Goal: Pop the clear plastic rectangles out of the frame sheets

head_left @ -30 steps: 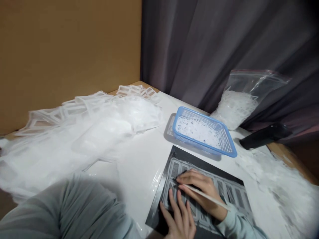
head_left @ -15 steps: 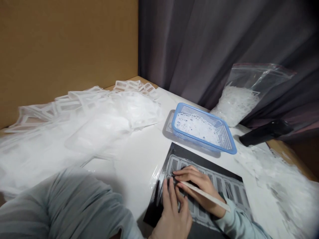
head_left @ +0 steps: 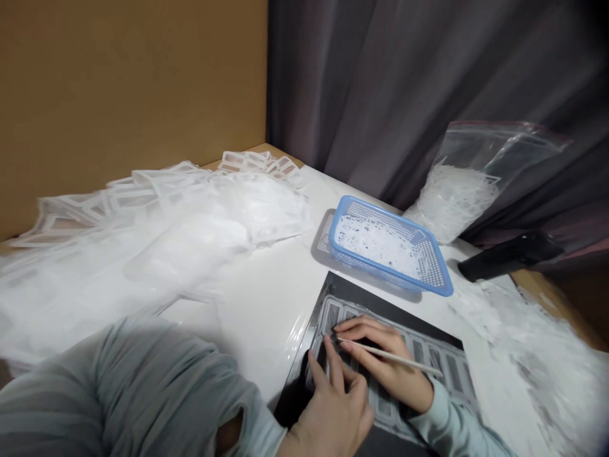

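Observation:
A translucent sheet with rows of rounded slots (head_left: 447, 368) lies on a black board (head_left: 375, 294) at the lower middle. My right hand (head_left: 380, 358) rests over the upper left part of the sheet, closed on a thin white stick (head_left: 404, 360) that points back toward the wrist. Just beside its fingertips, my left hand (head_left: 335, 393) lies on the left part of the sheet with its fingers apart. Whatever is under the fingertips is too small to make out.
A blue basket (head_left: 442, 279) with small white pieces stands behind the board. Translucent frames (head_left: 190, 247) are heaped at left. A clear zip bag (head_left: 457, 197), a black cylindrical object (head_left: 504, 257) and piled plastic pieces (head_left: 547, 362) are at right.
The white stick has tilted and shows narrower. My left hand's fingers have shifted and bent, its index fingertip now closer to the right hand's fingertips. My right hand has moved slightly.

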Action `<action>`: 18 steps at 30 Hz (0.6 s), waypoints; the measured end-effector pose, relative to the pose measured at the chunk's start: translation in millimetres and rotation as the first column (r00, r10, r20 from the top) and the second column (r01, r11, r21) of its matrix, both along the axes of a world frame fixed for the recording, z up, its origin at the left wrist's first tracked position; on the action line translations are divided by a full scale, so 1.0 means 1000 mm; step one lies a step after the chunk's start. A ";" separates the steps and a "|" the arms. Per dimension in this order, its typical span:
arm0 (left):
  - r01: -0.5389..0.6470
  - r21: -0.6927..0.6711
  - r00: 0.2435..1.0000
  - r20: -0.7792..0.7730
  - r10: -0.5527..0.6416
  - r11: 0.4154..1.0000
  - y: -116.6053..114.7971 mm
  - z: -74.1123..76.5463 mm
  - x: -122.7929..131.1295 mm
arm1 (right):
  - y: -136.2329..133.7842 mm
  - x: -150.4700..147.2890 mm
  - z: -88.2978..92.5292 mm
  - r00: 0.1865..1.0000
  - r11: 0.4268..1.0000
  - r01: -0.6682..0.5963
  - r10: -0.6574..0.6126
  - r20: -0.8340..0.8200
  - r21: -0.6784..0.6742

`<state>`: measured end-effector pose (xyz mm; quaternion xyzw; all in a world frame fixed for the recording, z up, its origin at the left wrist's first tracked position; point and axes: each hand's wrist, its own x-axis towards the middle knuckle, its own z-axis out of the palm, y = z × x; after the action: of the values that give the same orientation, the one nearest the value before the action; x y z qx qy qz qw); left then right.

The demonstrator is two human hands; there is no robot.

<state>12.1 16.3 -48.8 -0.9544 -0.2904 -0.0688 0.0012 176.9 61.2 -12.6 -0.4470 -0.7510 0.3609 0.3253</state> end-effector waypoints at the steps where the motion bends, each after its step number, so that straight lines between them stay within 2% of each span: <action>1: 0.013 0.010 1.000 -0.001 -0.013 1.000 0.000 -0.001 0.000 | -0.001 0.000 0.000 1.000 1.000 -0.005 0.005 0.024 0.022; 5: 0.046 0.070 0.999 0.021 -0.047 0.997 0.000 -0.007 0.003 | -0.003 -0.001 -0.007 0.991 0.983 -0.091 0.072 0.115 0.162; 8: 0.027 0.055 0.999 0.017 -0.028 0.998 -0.001 -0.008 0.003 | -0.005 -0.001 -0.012 0.984 0.961 -0.137 0.103 0.147 0.240; 14: 0.033 0.029 0.999 -0.014 -0.033 0.999 0.000 -0.005 0.005 | -0.006 -0.003 -0.009 0.955 0.920 -0.155 0.046 0.294 0.360; 18: 0.040 0.038 0.998 -0.044 -0.038 0.998 0.000 -0.003 0.006 | -0.007 -0.003 -0.007 0.937 0.902 -0.179 0.035 0.347 0.392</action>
<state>18.2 16.5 -51.8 -0.9610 -0.2701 -0.0535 0.0246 173.8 54.5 -20.0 -0.3786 -0.8783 0.1292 0.2617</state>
